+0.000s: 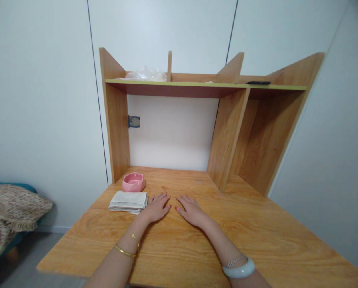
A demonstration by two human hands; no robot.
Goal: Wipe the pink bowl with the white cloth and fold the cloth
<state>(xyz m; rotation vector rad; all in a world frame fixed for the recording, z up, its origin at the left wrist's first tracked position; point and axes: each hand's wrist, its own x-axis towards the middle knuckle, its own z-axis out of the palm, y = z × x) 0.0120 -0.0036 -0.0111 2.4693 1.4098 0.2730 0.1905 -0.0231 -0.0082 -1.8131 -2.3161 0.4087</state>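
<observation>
On the wooden desk [173, 244] both palms rest face down. My left hand [158, 207] lies flat with its fingers spread, just right of a folded light grey cloth [128, 201]. Behind that cloth stands a pink, angular bowl [133, 183], which looks like an ashtray. My right hand [191, 209] is also flat on the wood, fingers apart, a short gap from the left one. Neither hand holds anything.
A wooden shelf unit [185, 90] rises at the desk's back, with a clear plastic bag [145, 75] and a dark flat object [258, 83] on top. A wall socket box [134, 122] shows behind. Far left is a patterned cover [13, 204].
</observation>
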